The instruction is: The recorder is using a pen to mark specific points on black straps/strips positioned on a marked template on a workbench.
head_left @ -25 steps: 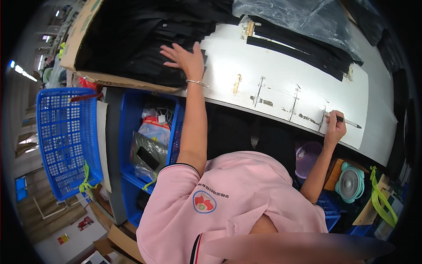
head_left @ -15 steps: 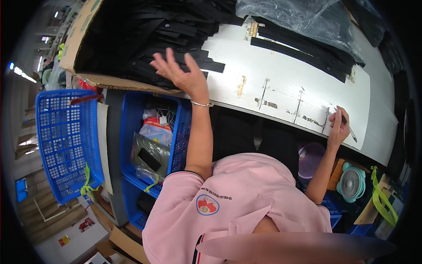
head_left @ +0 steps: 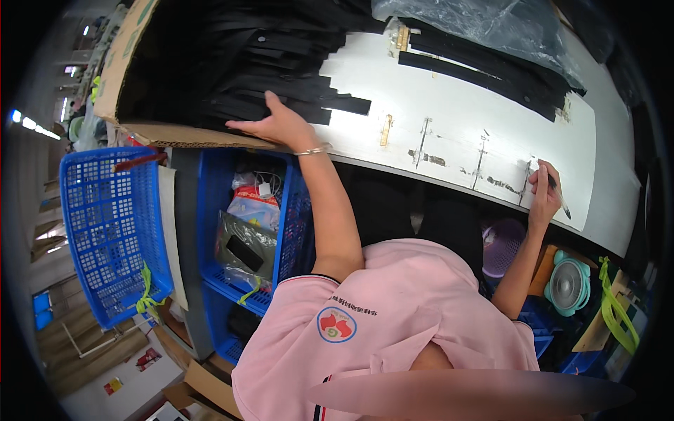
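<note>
My left hand (head_left: 279,128) is at the near edge of a heap of flat black strips (head_left: 281,67). Its thumb stands apart from the fingers, which stretch left over the cardboard box's edge, and nothing shows in its grip. At the right end of the white worktop (head_left: 393,91), my right hand (head_left: 544,189) grips a pen (head_left: 565,206) whose end sticks out below the fingers. Beside that hand, thin dark lines are drawn across the worktop. Farther back, more black strips (head_left: 484,84) lie side by side in a row.
The open cardboard box (head_left: 189,135) holds part of the heap at the left. Clear plastic sheeting (head_left: 477,28) covers the back. Below the worktop are blue baskets (head_left: 116,231), a purple basket (head_left: 502,249) and a small teal fan (head_left: 567,284).
My left hand has come down and left from above the strips to their near edge, its fingers turning left. My right hand keeps the pen in nearly the same place.
</note>
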`<move>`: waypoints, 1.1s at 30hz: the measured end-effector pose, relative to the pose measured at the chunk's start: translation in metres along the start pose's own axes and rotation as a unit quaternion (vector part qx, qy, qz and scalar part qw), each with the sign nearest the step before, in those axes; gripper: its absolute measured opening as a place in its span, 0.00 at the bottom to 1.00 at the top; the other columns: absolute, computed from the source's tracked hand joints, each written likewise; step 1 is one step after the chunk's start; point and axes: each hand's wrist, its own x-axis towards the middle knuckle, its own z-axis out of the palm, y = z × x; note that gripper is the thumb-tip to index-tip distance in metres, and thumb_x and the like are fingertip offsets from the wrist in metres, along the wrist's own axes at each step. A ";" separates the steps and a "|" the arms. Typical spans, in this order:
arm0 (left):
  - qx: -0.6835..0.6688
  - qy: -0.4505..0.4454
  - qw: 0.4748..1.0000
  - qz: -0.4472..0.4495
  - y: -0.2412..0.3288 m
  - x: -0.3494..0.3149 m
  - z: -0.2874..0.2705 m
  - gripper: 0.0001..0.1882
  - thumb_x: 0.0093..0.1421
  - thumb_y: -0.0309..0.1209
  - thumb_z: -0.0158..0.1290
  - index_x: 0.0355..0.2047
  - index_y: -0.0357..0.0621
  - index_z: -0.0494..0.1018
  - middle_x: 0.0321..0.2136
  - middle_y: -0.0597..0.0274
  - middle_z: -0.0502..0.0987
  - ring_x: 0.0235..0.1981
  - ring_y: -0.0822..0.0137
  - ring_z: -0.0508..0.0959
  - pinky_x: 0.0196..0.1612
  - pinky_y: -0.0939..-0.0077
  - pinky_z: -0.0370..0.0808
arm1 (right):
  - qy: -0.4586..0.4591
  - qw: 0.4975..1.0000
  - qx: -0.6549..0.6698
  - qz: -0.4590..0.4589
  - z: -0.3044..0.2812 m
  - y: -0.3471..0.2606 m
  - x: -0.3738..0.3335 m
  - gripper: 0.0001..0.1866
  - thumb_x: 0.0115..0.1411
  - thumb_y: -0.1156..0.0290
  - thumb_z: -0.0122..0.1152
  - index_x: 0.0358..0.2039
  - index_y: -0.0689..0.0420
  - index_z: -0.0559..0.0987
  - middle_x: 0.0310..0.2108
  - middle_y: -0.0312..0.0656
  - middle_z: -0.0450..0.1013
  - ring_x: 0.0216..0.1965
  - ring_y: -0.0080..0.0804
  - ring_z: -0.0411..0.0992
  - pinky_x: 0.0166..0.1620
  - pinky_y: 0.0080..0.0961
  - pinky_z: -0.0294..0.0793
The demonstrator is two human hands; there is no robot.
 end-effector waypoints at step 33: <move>0.124 -0.239 0.951 0.150 -0.041 -0.093 -0.092 0.47 0.56 0.18 0.54 0.73 0.30 0.43 0.74 0.35 0.42 0.75 0.41 0.44 0.75 0.59 0.46 | -0.423 0.768 -0.046 -0.479 0.401 -0.201 -0.038 0.44 0.51 0.69 0.76 0.66 0.59 0.64 0.70 0.54 0.60 0.62 0.56 0.65 0.64 0.46 0.62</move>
